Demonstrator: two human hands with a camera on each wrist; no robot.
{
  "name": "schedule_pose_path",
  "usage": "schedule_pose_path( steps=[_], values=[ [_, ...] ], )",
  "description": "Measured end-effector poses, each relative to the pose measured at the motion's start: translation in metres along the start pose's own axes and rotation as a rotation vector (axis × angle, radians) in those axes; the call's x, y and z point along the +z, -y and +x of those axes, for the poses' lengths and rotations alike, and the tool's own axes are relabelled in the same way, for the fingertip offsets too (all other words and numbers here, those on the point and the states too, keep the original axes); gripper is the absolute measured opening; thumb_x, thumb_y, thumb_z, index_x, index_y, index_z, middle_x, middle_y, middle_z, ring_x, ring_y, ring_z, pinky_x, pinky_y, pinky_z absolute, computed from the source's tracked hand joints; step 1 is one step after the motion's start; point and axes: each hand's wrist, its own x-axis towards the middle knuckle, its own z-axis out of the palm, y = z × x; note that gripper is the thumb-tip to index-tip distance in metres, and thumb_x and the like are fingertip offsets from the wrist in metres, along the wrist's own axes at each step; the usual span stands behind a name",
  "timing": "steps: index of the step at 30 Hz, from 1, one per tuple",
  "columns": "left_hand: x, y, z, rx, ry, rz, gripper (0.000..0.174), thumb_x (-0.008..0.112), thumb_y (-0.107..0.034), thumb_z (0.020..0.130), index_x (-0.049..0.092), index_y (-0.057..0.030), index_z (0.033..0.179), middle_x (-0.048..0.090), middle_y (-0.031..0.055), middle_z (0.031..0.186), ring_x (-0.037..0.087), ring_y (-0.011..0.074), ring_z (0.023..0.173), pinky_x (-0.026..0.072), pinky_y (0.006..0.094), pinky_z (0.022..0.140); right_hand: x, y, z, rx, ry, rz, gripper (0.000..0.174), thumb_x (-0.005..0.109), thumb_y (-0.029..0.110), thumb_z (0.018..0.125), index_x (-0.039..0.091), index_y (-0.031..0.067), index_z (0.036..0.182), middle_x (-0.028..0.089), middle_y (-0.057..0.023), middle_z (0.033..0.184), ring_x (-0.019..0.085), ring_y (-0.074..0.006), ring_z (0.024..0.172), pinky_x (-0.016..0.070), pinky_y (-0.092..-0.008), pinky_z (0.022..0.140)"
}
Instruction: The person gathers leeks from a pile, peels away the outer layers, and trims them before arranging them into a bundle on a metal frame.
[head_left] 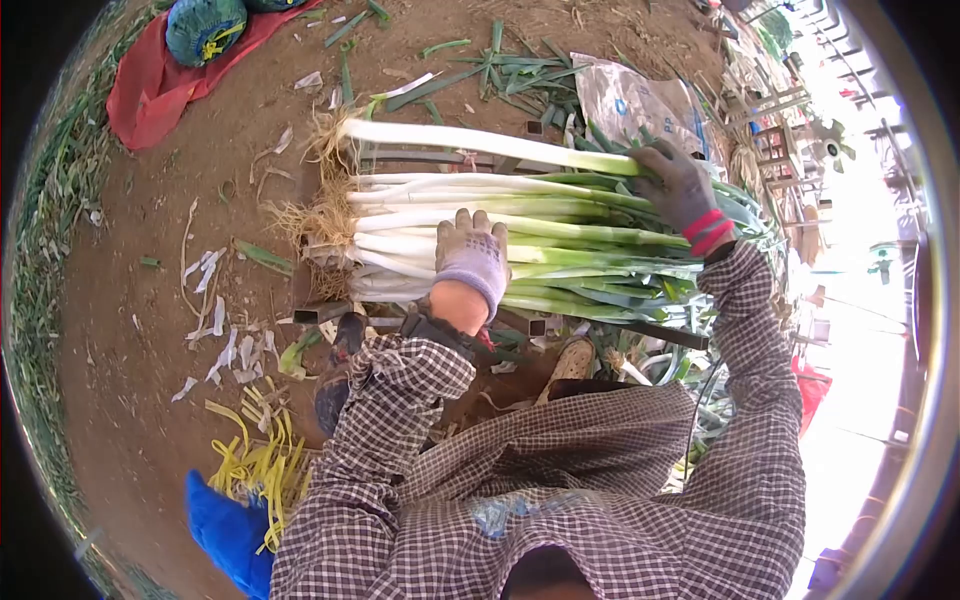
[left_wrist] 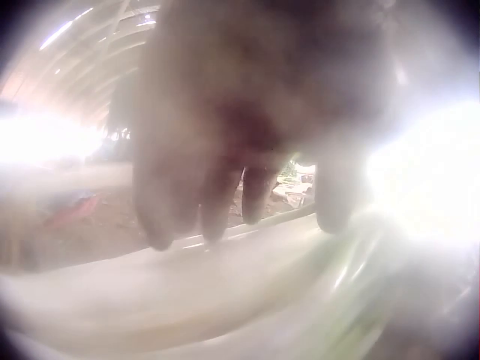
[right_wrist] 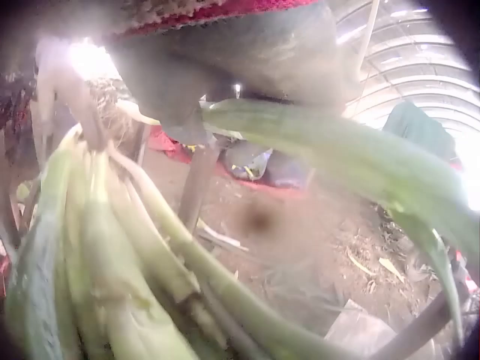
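At the left, the roots [head_left: 318, 228] bunch together, and the root end of one leek [head_left: 480, 144] sits close by; a snag there could drag its neighbours out of line. The left hand [head_left: 468, 262] rests on the pile [head_left: 570, 231], fingers laid fairly straight; too light a press could let leeks roll, too heavy a one could bruise them. The left wrist view is hazy, so how firmly it presses is hard to say. The pile lies across the rack [head_left: 670, 336], whose edge outer leeks could slip over. Farther right, the right hand [head_left: 680, 190] has its grip closed round the leek's green part; held only there, the long white shaft could sag or snap.
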Motion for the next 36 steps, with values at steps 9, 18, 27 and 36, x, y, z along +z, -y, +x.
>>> schedule_pose_path(
  steps=[9,18,27,36],
  values=[
    [-0.009,0.000,0.014,-0.004,0.100,-0.028,0.054,0.064,-0.041,0.085,0.054,-0.0106,0.128,0.055,0.0103,0.122,0.050,0.0272,0.118,0.0440,0.0420,0.094,0.073,-0.017,0.047,-0.129,0.147,-0.055,0.035,0.073,0.023,0.077,0.065,0.0103,0.108,0.062,-0.0121,0.098,0.063,-0.0318,0.089,0.0512,-0.0412,0.078],
    [-0.002,-0.006,0.017,0.020,0.282,0.019,0.058,0.056,-0.045,0.088,0.047,-0.0065,0.131,0.059,0.0132,0.125,0.051,0.0281,0.120,0.0428,0.0426,0.091,0.162,-0.061,0.066,0.260,0.843,0.165,0.035,0.061,0.031,0.086,0.066,0.0129,0.116,0.067,-0.0131,0.113,0.062,-0.0304,0.107,0.0465,-0.0399,0.095],
    [0.017,-0.020,0.008,-0.059,0.064,0.107,0.043,0.063,-0.029,0.083,0.052,-0.0080,0.119,0.059,0.0098,0.112,0.055,0.0233,0.109,0.0420,0.0407,0.088,0.199,-0.064,0.072,0.166,0.660,0.147,0.029,0.068,0.027,0.080,0.068,0.0083,0.102,0.069,-0.0147,0.098,0.065,-0.0305,0.096,0.0496,-0.0407,0.085],
    [0.018,-0.022,0.003,-0.060,0.032,0.114,0.038,0.062,-0.025,0.082,0.053,-0.0077,0.115,0.058,0.0091,0.108,0.055,0.0239,0.107,0.0426,0.0400,0.086,0.205,-0.056,0.089,0.118,0.792,0.076,0.036,0.064,0.030,0.080,0.067,0.0115,0.111,0.067,-0.0152,0.109,0.062,-0.0323,0.107,0.0471,-0.0425,0.091]
  ],
)
